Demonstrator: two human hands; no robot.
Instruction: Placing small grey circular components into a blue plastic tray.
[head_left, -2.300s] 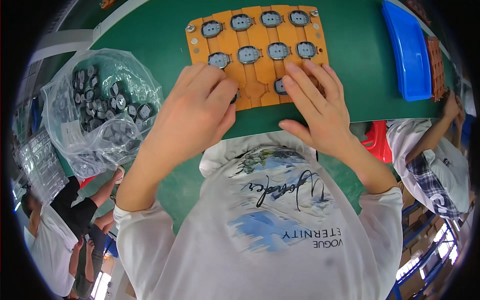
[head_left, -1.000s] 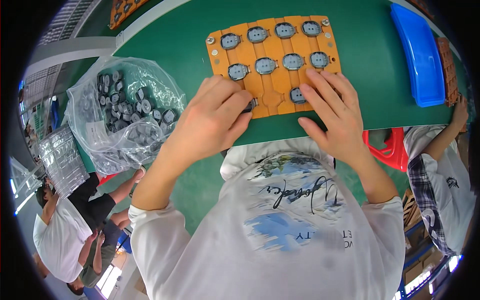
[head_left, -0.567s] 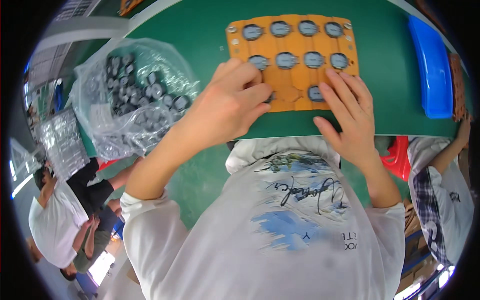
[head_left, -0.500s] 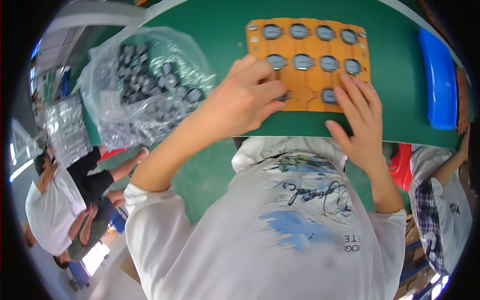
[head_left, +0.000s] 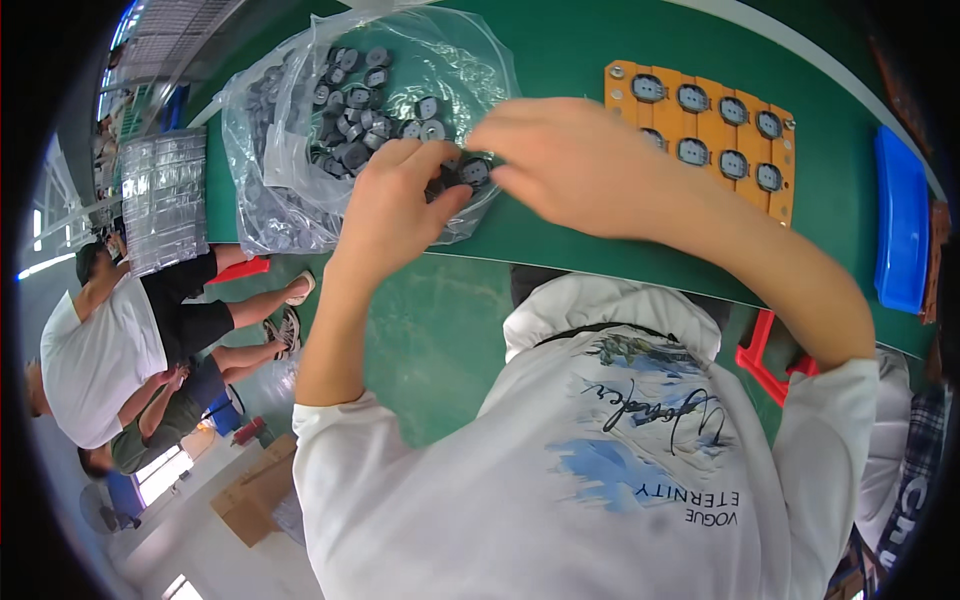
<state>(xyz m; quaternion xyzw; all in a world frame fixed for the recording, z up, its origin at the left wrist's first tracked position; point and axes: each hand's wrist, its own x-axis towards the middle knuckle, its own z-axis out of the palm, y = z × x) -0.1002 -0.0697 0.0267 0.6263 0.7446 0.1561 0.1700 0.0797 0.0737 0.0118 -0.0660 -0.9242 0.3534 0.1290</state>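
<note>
A clear plastic bag [head_left: 268, 215] holds many small round dark grey parts [head_left: 355, 125]. Over its right side, my left hand [head_left: 395, 200] has its thumb and forefinger apart, with dark parts showing in the gap. My right hand [head_left: 560, 160] reaches across from the right; its thumb and fingers are also apart, near a round grey part [head_left: 475, 172] at the bag's right edge. I see nothing clearly gripped in either hand. The orange tray [head_left: 716, 120] stands to the right with round grey parts seated in rows; my right forearm hides its front row.
The green table [head_left: 560, 60] has a blue bin [head_left: 900, 215] at its right end. A stack of clear plastic packaging [head_left: 165, 200] stands left of the bag. Two people sit at the left, and another person's clothing [head_left: 890, 450] shows at the right. A red stool [head_left: 765, 365] is below the table.
Both hands have left the orange tray and moved left to the bag, the right one crossing in front of the tray. The view has shifted, so bag and tray appear farther right.
</note>
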